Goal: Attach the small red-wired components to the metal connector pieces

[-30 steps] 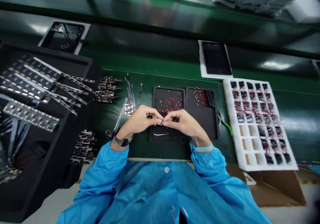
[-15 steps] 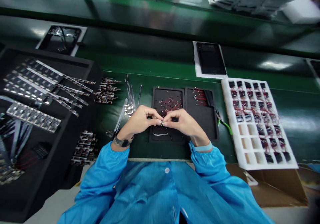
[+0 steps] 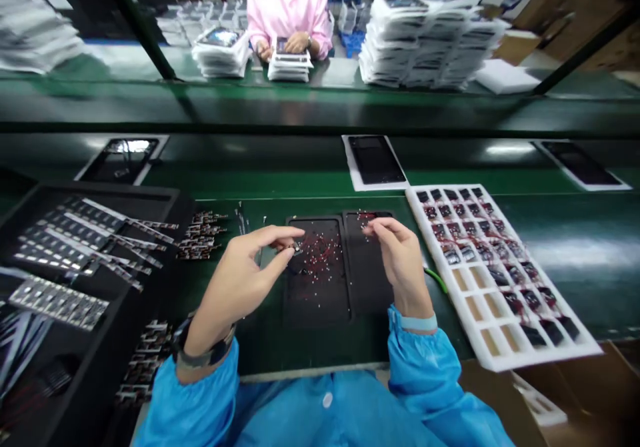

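Between the thumb and fingers of my left hand (image 3: 245, 270) is a small electronic part (image 3: 297, 249), too small to make out fully. That hand hovers at the left edge of a black tray (image 3: 320, 310) holding loose red wires (image 3: 320, 250) with white tips. My right hand (image 3: 400, 257) is over a second black tray (image 3: 367, 280), its fingertips pinched together beside red wires (image 3: 364, 224) at the tray's far end. Whether anything is in that pinch does not show. Green-handled pliers (image 3: 436, 279) lie right of my right wrist, partly hidden.
To the right lies a white foam tray (image 3: 477, 340) of black parts with red wires. A black bin (image 3: 150, 247) with circuit strips stands left, beside small boards (image 3: 203, 234). Tablets (image 3: 375, 160) lie behind. Across the shelf, a person in pink (image 3: 287, 7) handles stacked items.
My hands have parted: the left moved left with the small part, the right moved right to the second tray. The view has tilted up, bringing the person opposite into sight.
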Motion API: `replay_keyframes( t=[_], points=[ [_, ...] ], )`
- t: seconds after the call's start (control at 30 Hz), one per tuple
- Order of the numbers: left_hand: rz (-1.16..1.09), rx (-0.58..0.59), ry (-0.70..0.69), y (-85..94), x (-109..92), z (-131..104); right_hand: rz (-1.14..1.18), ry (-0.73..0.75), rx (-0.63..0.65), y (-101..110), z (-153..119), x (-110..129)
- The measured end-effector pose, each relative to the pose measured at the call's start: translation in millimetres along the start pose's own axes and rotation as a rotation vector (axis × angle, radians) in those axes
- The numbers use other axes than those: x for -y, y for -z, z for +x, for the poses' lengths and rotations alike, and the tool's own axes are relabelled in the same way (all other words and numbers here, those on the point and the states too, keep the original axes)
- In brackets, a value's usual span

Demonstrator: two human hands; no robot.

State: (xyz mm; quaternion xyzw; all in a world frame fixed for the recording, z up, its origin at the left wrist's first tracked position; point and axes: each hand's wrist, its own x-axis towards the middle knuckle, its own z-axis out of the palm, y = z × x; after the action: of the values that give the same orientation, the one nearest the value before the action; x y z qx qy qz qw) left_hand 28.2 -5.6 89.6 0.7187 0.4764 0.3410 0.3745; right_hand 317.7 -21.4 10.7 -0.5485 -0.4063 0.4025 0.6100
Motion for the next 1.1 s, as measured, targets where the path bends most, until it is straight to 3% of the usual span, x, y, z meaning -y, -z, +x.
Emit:
replay_keyframes(
  t=[0.13, 0.27, 0.4, 0.5, 0.63, 0.77, 0.9, 1.0, 1.1],
  points=[
    [0.157, 0.022, -0.205, -21.2, -33, 61, 0.035, 0.039, -0.157, 14, 10, -5],
    [0.301, 0.075, -0.323, -73.1, -58, 144, 0.068, 0.053, -0.205, 19, 18, -14],
    [0.275, 0.069, -0.305, -145.5, -79, 220, 0.046, 0.040, -0.215, 23, 22, -22],
    [0.172, 0.083, -0.268, -193.9, -86, 263, 0.042, 0.027, -0.231, 26, 23, -24],
    [0.110, 0.065, -0.139, -231.7, -68, 292, 0.094, -0.018, -0.267, 30, 24, -24],
    [0.164, 0.120, 0.019, -240.1, -14, 286, 0.136, -0.059, -0.273, 32, 24, -24],
    [0.208, 0.144, 0.105, -229.6, 28, 273, 0.127, -0.074, -0.258, 32, 24, -26],
    [0.206, 0.141, 0.119, -209.2, 31, 271, 0.051, -0.060, -0.231, 32, 24, -28],
    [0.177, 0.152, 0.097, -169.9, 15, 263, -0.109, -0.019, -0.177, 42, 26, -31]
  ],
)
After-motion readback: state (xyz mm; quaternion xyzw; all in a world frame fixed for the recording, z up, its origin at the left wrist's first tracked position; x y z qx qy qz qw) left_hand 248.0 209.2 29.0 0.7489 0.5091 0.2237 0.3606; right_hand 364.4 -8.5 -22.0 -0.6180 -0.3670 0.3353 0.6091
